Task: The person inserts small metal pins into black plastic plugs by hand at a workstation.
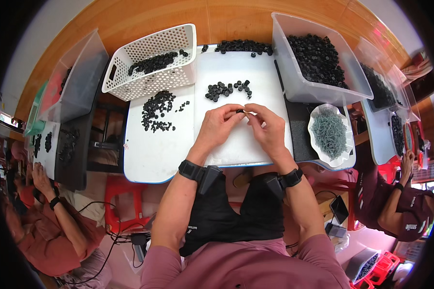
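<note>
My left hand (216, 129) pinches a small black round part (240, 111) between thumb and fingertips over the white tabletop (231, 149). Fingertips of my right hand (267, 127) meet it from the other side, closed in a pinch; a thin sliver shows there, too small to name. Just beyond both hands lies a loose group of black knob-like pieces (222, 90). To the left, smaller black pieces (155, 110) are scattered in a heap. A white wavy-rimmed bowl (315, 139) at the right holds many thin grey-green screw-like pieces (330, 131).
A white perforated basket (154, 84) with black pieces stands back left. At back right a clear plastic bin (313, 91) is piled with black parts. More black pieces (243, 46) line the far edge. Co-workers sit left (58, 231) and right (390, 207); a red stool (125, 202) is below.
</note>
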The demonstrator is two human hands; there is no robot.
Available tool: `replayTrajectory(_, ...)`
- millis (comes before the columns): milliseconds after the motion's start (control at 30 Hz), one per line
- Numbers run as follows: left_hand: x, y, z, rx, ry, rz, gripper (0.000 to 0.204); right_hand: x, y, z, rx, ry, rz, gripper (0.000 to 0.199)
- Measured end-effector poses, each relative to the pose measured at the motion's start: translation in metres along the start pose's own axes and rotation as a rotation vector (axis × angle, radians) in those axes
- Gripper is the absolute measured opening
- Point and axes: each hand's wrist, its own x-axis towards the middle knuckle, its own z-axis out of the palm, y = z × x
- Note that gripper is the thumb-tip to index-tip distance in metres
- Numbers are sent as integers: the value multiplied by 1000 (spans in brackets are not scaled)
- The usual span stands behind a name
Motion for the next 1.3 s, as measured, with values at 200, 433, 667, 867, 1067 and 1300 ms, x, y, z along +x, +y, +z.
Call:
replayTrajectory(200, -7, 1, 3, 106, 23, 58, 31, 2, -1, -2, -8, 50, 9, 13)
replayTrajectory(433, -6, 3, 3, 118, 1, 59, 29, 2, 4, -2, -23, 50, 36, 12)
replayTrajectory(667, -4, 17, 0, 250, -52, 20, 30, 5, 5, -5, -33, 2, 88, 11)
replayTrajectory(867, -3, 3, 1, 163, 2, 71, 30, 8, 5, -4, 20, -30, 74, 11)
replayTrajectory(1067, -1, 2, 5, 157, 59, 94, 26, 6, 7, -4, 131, 93, 213, 8)
replayTrajectory(1300, -3, 1, 5, 221, 59, 58, 23, 6, 4, -5, 63, 332, 249, 7)
